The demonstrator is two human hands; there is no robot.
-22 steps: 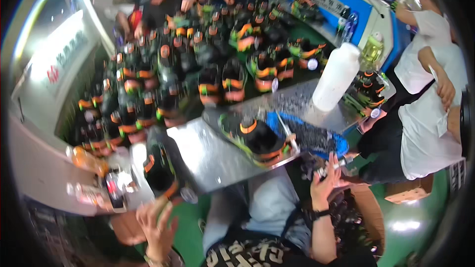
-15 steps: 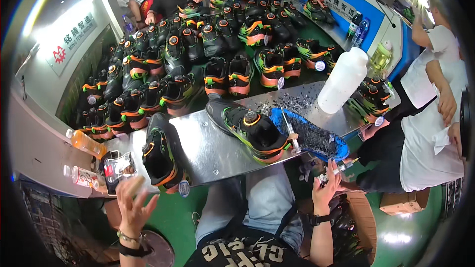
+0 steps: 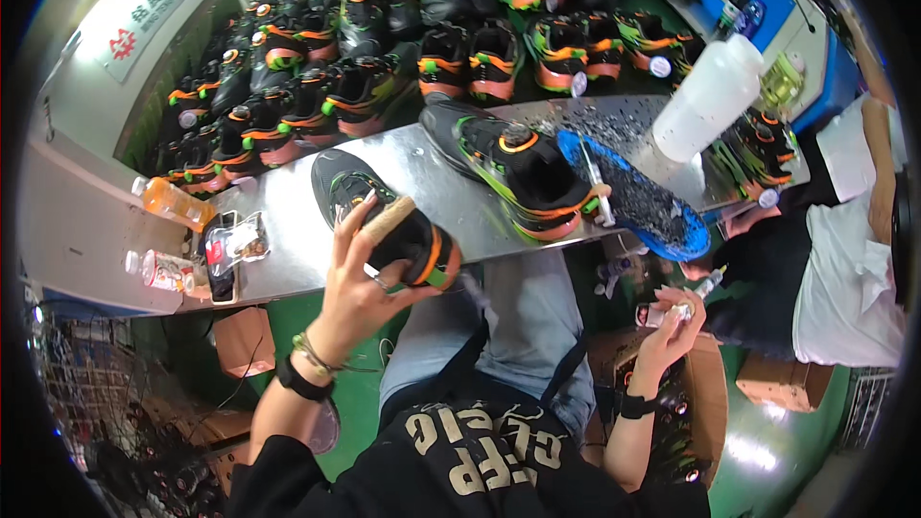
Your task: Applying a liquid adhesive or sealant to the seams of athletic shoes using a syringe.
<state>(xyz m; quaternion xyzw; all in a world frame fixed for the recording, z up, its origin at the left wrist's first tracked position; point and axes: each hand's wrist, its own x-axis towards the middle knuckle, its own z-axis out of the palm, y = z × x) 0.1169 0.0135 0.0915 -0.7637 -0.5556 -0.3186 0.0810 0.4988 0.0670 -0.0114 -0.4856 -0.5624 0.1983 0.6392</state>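
A person seated at a metal worktable (image 3: 288, 230) looks down at both hands. The left hand (image 3: 360, 293) is closed on the heel of a black sneaker with orange and green trim (image 3: 384, 221), fingers wrapped over its collar, at the table's near edge. The right hand (image 3: 672, 321), below the near edge and over the lap, pinches a small tube (image 3: 705, 283) between its fingertips. A second matching sneaker (image 3: 523, 163) lies mid-table, touching a blue tray of dark granules (image 3: 638, 197). A white plastic bottle (image 3: 708, 96) stands toward the far right edge. Rows of matching sneakers (image 3: 403, 29) fill the green surface beyond the table's far edge.
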